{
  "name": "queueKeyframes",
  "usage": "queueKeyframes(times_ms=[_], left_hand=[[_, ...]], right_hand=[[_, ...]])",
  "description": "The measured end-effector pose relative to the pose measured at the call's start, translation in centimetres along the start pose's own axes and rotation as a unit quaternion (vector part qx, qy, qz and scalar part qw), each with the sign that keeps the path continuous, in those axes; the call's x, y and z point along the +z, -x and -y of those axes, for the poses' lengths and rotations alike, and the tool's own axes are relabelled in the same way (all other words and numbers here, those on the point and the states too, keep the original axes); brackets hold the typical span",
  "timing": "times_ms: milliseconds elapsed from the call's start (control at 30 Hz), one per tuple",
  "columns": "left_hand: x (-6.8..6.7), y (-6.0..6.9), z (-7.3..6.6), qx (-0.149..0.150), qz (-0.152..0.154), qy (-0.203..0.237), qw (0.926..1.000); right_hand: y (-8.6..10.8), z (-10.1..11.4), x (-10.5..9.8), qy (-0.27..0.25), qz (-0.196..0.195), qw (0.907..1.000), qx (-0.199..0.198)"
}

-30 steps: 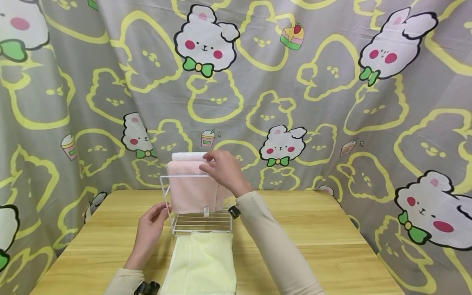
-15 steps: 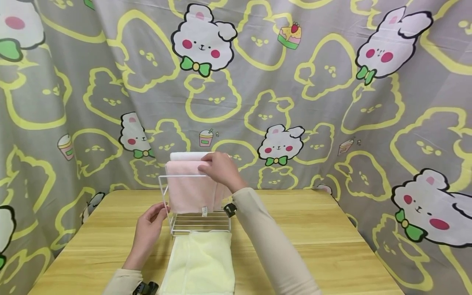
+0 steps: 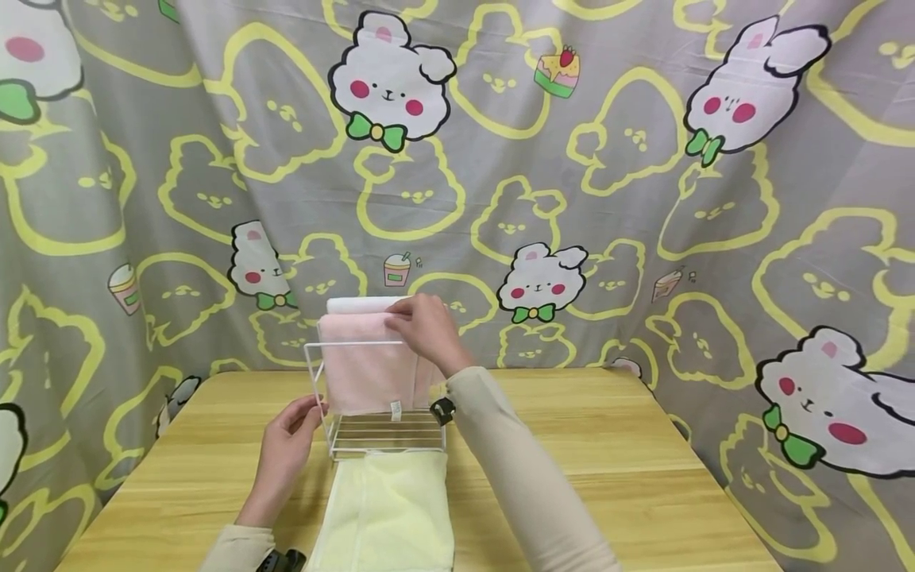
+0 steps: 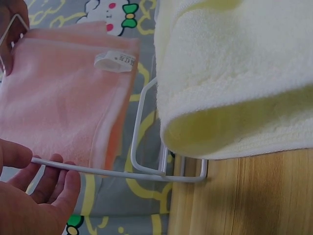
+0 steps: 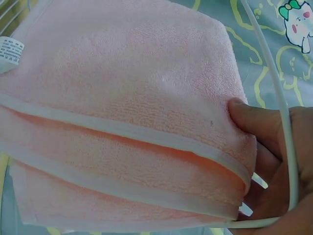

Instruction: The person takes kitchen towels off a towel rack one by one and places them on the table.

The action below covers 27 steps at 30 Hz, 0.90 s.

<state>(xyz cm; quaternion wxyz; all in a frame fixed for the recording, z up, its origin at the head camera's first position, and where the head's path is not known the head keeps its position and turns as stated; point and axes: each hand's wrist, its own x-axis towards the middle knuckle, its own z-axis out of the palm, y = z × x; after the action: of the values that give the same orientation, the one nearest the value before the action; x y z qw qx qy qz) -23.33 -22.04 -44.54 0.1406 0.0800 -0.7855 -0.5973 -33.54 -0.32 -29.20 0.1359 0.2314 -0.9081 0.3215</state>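
Observation:
A folded pink towel [image 3: 364,373] hangs over the upper part of a white wire rack [image 3: 357,344]. My right hand [image 3: 430,330] holds its top fold at the right end; in the right wrist view the thumb [image 5: 249,117] lies on the near face and the fingers go behind. At the rack's left side, my left hand [image 3: 286,445] pinches the white wire, as the left wrist view also shows. Behind the pink towel, a white towel [image 3: 357,304] shows only its top fold. A pale yellow towel [image 3: 389,508] hangs at the rack's front, nearest me.
The rack stands on a light wooden table [image 3: 572,461], with its lower wire bars visible below the pink towel. A grey curtain [image 3: 457,159] with cartoon rabbits closes off the back and sides. Table surface extends to both sides of the rack.
My right thumb and fingertips have come closer together at the pink towel's top fold. The left hand stays on the wire, and the whole head view has drifted slightly.

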Motion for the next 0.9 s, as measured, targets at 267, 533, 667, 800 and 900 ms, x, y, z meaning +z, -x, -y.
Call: queueKeyframes(times_ms=[267,533,667,800,900], left_hand=[[0.0,0.0,0.1,-0.003,-0.004,-0.007,1.0000],[-0.1,-0.1,0.1,0.003,-0.002,-0.003,1.0000],[-0.2,-0.1,0.0,0.006,0.001,-0.004,1.0000],[-0.1,-0.1,0.1,0.007,0.000,-0.003,1.0000],[0.0,-0.1,0.2,0.009,-0.005,0.000,0.9999]], right_hand=[[0.0,0.1,0.1,-0.025,-0.035,0.9991,0.000],[-0.1,0.9,-1.1,-0.047,-0.074,0.9962,-0.001],[0.0,1.3,-1.7,-0.053,-0.083,0.9952,0.003],[0.2,1.6,-2.2,-0.058,-0.085,0.9947,-0.001],[0.4,1.9,-2.6,-0.064,-0.091,0.9936,-0.018]])
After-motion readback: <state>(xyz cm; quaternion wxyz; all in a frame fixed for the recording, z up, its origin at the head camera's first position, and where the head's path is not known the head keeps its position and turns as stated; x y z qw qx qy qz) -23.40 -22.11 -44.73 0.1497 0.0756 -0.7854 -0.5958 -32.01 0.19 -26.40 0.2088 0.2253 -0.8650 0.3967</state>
